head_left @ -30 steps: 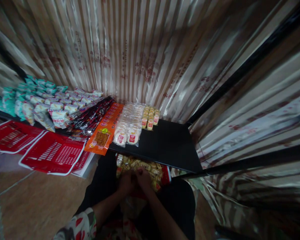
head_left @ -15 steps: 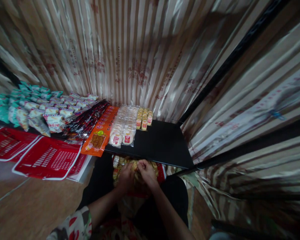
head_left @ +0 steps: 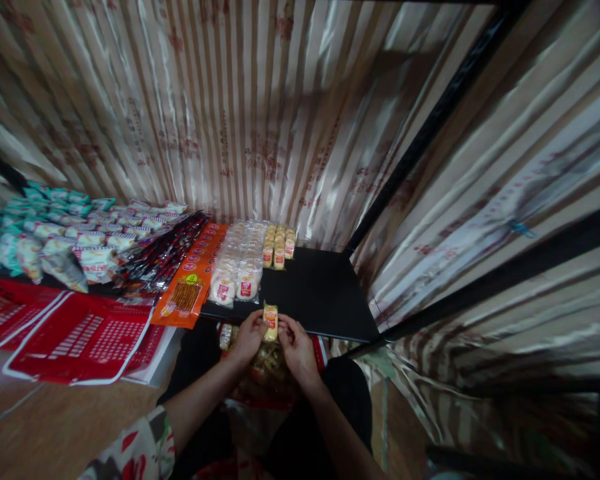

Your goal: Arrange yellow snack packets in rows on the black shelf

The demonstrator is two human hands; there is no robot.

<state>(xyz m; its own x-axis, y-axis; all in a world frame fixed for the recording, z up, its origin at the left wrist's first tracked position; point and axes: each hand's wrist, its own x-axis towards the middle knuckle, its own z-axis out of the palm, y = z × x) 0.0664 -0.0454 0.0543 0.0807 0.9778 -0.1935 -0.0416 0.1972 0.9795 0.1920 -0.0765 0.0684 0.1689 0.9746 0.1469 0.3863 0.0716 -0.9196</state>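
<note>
Between both hands, a small yellow snack packet (head_left: 271, 323) with a red label is held upright at the front edge of the black shelf (head_left: 315, 287). My left hand (head_left: 249, 340) pinches its left side, and my right hand (head_left: 297, 350) grips its right side. Below them, between the knees, sits a red bag (head_left: 323, 352) of similar wrapped snacks, partly hidden by the hands. On the shelf ahead, short rows of matching yellow packets (head_left: 279, 248) stand beside clear-wrapped round white crackers (head_left: 236, 263).
Left along the shelf lie an orange snack bag (head_left: 187, 287), dark red packets (head_left: 163, 257), white packets (head_left: 97, 263) and teal packets (head_left: 10, 227). Red bags (head_left: 80, 337) hang below the front edge. A striped curtain (head_left: 240, 120) and black metal poles (head_left: 430, 133) enclose the space.
Both hands have risen out of the bag toward the shelf edge, bringing up the yellow snack packet, now in plain view. The camera view has shifted slightly.
</note>
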